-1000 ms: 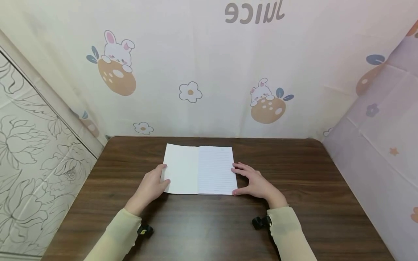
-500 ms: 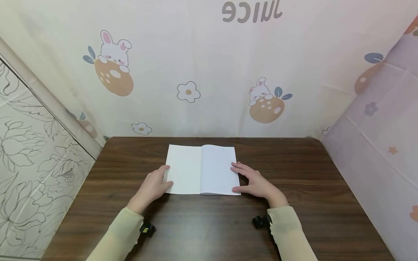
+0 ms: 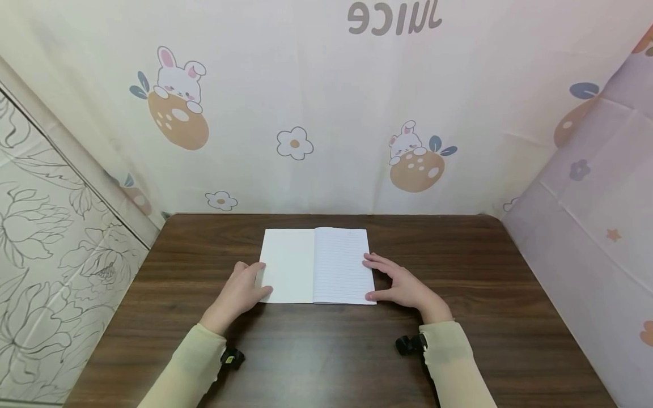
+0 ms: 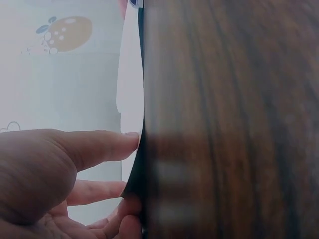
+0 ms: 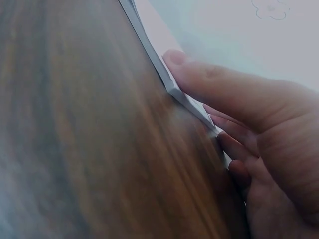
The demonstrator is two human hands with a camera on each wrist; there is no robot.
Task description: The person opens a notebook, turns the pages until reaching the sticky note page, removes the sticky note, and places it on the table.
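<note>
An opened notebook lies near the back of the table, a blank cover side on the left and a lined page on the right. My left hand holds its left edge. In the left wrist view the thumb is on top and some fingers of the left hand curl beneath the bent-up cover. At the right edge, my right hand grips with the thumb on the lined page. The right wrist view has the other fingers of the right hand against the notebook's side, partly hidden behind the thumb.
The dark wooden table reaches back to a pale curtain printed with rabbits and flowers. A flower-patterned panel borders the left side. Black wrist cameras sit on the sleeves.
The notebook has shifted slightly right in the head view, along with my left hand. Its right page bulged half a second ago and lies flatter now. My right hand has hardly moved.
</note>
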